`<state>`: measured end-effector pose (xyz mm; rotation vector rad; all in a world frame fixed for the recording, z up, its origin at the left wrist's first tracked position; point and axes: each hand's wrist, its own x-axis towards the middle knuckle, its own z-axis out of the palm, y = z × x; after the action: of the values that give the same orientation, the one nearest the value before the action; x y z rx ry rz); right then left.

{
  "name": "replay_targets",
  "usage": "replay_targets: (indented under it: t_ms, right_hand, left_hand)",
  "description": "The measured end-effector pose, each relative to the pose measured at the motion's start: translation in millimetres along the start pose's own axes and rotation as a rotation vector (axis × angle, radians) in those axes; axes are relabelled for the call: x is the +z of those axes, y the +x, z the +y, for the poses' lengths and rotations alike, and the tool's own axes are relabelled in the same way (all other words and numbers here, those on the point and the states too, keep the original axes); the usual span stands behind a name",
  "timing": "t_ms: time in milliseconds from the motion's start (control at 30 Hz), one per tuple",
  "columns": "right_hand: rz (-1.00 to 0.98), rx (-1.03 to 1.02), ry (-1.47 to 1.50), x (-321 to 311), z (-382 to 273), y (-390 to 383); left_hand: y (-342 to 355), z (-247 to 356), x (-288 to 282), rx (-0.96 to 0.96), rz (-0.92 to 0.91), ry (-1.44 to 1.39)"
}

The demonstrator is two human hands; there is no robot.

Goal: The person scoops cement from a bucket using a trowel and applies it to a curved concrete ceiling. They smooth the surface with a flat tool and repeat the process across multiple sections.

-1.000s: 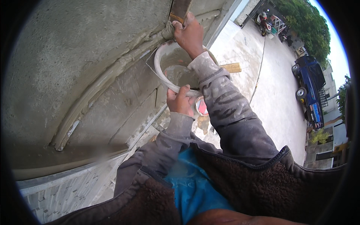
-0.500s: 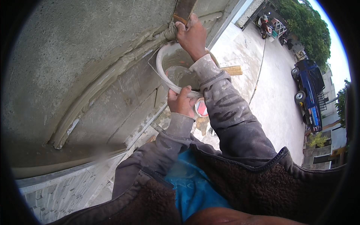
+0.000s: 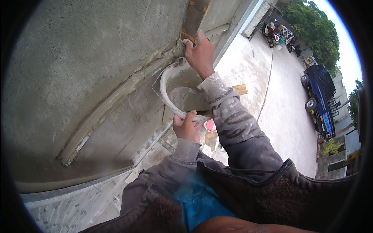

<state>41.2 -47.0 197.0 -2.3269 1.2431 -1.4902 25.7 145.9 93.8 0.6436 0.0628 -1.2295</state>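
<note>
My left hand [image 3: 187, 128] grips the near rim of a pale, mortar-smeared bucket [image 3: 166, 86], thumb on top. Wet grey mortar [image 3: 186, 99] lies inside it. Beyond the bucket's far side, my right hand [image 3: 200, 54] is closed at the lower end of a dark brown flat strip [image 3: 195, 18] with orange-brown marks, against the wall. Its full shape is cut off by the picture's edge. Fresh mortar is lumped on a raised moulding [image 3: 128, 83] beside these fingers. A wooden handle [image 3: 241, 89] sticks out past my right sleeve; its other end is hidden.
The grey plastered wall [image 3: 89, 50] fills the left side, with a ledge [image 3: 77, 184] below. Under the bucket sits a red and white round container [image 3: 210, 125], partly hidden. Pale concrete ground [image 3: 287, 105] runs right to a blue pickup [image 3: 321, 99] and a parked scooter [image 3: 271, 34].
The view has tilted slightly, so the wall and bucket sit lower in the picture. Both hands keep their places, and more of the dark strip shows.
</note>
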Motion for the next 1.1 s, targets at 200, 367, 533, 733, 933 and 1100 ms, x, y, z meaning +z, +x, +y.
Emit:
replay_targets:
  t_ms: [200,367,533,733,933,1100]
  right_hand:
    - [0.009,-0.040,0.030,5.6,-6.8,2.8]
    - [0.030,-0.053,-0.070,2.5,1.5,-1.2]
    - [0.091,-0.116,-0.021,7.0,-8.3,-6.2]
    - [0.033,-0.083,-0.068,2.1,-17.7,-8.1]
    - [0.031,-0.116,-0.102,6.8,-28.8,-18.8]
    - [0.101,-0.159,-0.077,16.4,-38.3,-32.4]
  left_hand:
    - [-4.0,12.2,-13.3,-0.007,-0.003,0.025]
    - [-11.7,13.3,-18.0,-0.058,0.018,0.083]
    - [-18.6,22.6,-28.1,-0.033,-0.002,0.011]
    - [-32.1,38.4,-39.3,-0.065,0.000,0.041]
    - [-49.7,57.6,-51.5,-0.061,0.024,0.067]
    - [-57.7,69.8,-59.3,-0.056,0.041,0.073]
